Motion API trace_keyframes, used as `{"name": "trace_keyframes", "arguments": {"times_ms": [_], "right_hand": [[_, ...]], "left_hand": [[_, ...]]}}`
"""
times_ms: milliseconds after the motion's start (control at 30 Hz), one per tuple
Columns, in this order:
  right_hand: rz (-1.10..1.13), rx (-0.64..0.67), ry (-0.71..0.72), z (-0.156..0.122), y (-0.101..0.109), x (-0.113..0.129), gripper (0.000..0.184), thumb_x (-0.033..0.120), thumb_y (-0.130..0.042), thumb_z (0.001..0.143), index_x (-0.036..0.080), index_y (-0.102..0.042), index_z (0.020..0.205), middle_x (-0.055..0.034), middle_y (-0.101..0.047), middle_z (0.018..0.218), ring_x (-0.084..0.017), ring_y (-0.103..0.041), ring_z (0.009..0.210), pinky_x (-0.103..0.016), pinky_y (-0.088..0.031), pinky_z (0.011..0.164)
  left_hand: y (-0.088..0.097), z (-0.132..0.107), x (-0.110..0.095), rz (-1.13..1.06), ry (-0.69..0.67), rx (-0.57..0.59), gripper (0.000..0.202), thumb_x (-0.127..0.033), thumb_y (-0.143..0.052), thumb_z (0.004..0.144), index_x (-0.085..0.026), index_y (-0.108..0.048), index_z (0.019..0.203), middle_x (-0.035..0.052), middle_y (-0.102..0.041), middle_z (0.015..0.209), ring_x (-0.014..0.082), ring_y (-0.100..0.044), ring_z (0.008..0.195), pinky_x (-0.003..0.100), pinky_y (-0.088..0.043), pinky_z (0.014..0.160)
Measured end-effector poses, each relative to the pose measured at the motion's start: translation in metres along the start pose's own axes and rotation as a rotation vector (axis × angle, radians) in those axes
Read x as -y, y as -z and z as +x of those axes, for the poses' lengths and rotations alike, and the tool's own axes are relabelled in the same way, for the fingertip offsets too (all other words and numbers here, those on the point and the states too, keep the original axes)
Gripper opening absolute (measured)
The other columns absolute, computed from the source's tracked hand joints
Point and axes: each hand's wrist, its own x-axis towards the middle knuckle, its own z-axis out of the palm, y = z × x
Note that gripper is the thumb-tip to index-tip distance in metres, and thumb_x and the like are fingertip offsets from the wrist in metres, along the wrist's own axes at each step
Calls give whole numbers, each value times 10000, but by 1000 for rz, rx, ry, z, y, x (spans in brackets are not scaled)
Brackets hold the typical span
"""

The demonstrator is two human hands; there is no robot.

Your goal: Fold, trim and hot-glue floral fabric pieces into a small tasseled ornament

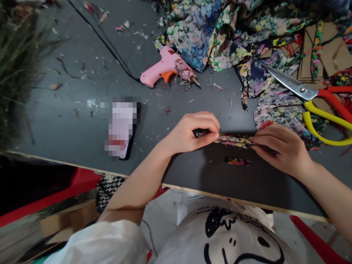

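Strip (pixel 233 139) sat low over the counter (pixel 68 128), its ends pinched tight by fingers of left hand (pixel 192 132) and right hand (pixel 277 146); I feared uneven pull might undo the fold.

Pink glue gun (pixel 165 68), floral multicoloured fabric (pixel 217 33), red-and-yellow-handled scissors (pixel 310 93), dark grey table (pixel 68 121)

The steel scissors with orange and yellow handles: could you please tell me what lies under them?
Multicoloured floral fabric scraps lie under the blades and handles of the scissors; the grey table beneath that fabric is covered.
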Motion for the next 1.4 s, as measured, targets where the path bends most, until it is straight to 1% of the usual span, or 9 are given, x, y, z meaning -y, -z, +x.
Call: {"name": "trace_keyframes", "arguments": {"times_ms": [100, 200, 367, 467, 600, 733, 1100, 1300, 1400], "right_hand": [[-6, -3, 7, -1, 0, 0, 135, 95, -639, 798, 150, -599, 914, -63, -677, 837, -149, -626, 776, -305, -530, 767], [-6, -12, 12, -1, -1, -1, 138, 97, -645, 796, 144, -604, 919, -66, -676, 842, -146, -622, 775, -300, -525, 773], [6, -7, 3, -1, -2, -1, 134, 96, -651, 790, 140, -605, 907, -71, -676, 843, -151, -622, 781, -307, -523, 775], [-3, -7, 8, -1, -2, -1, 130, 95, -647, 792, 142, -606, 907, -68, -674, 838, -151, -624, 777, -303, -522, 771], [-12, -2, 15, -1, -1, -1, 128, 92, -636, 799, 139, -612, 915, -67, -674, 840, -147, -622, 776, -298, -520, 777], [-12, -9, 13, 0, -1, -1, 118, 89, -638, 796, 136, -616, 901, -70, -672, 830, -150, -617, 766, -301, -521, 764], [1, -49, -48, -3, -3, -2, 154, 81, -661, 770, 130, -629, 912, -94, -680, 825, -190, -638, 756, -343, -545, 701], [13, -47, -74, -4, -2, -2, 152, 92, -651, 783, 152, -619, 920, -85, -671, 824, -186, -635, 742, -342, -545, 678], [14, -49, -79, -5, -2, -2, 147, 96, -640, 793, 164, -610, 919, -72, -664, 819, -176, -629, 738, -328, -541, 674]], "left_hand": [[0, -1, -1, -7, 39, -71, 147, -226, -580, 867, -158, -622, 744, 37, -653, 745, 110, -618, 706, 223, -494, 655], [0, -2, -2, 30, -64, -164, 68, -232, -619, 839, -179, -648, 808, 56, -669, 866, 134, -625, 804, 254, -515, 710], [0, -2, -1, 138, -213, -115, 171, -307, -602, 859, -197, -664, 743, 67, -673, 928, 149, -620, 849, 295, -524, 757], [-1, -2, 1, 138, -198, -151, 201, -340, -621, 850, -184, -658, 729, 68, -676, 909, 139, -623, 827, 279, -529, 739], [-2, -2, 1, 177, -135, -176, 178, -255, -659, 819, -167, -612, 672, 62, -681, 890, 126, -625, 799, 255, -529, 701], [-1, -2, 1, 247, -168, -157, 170, -225, -653, 800, -173, -592, 650, 58, -690, 886, 130, -633, 772, 287, -525, 718], [-1, -1, 5, 372, -266, -158, 65, -196, -669, 765, -192, -612, 732, 37, -702, 854, 140, -645, 749, 308, -486, 706], [4, -3, 9, 404, -288, -120, 79, -280, -689, 783, -213, -651, 763, 20, -715, 841, 131, -656, 727, 301, -491, 697], [6, -3, 9, 392, -287, -97, 73, -270, -691, 783, -209, -656, 764, 21, -716, 832, 126, -659, 720, 289, -491, 692]]}}
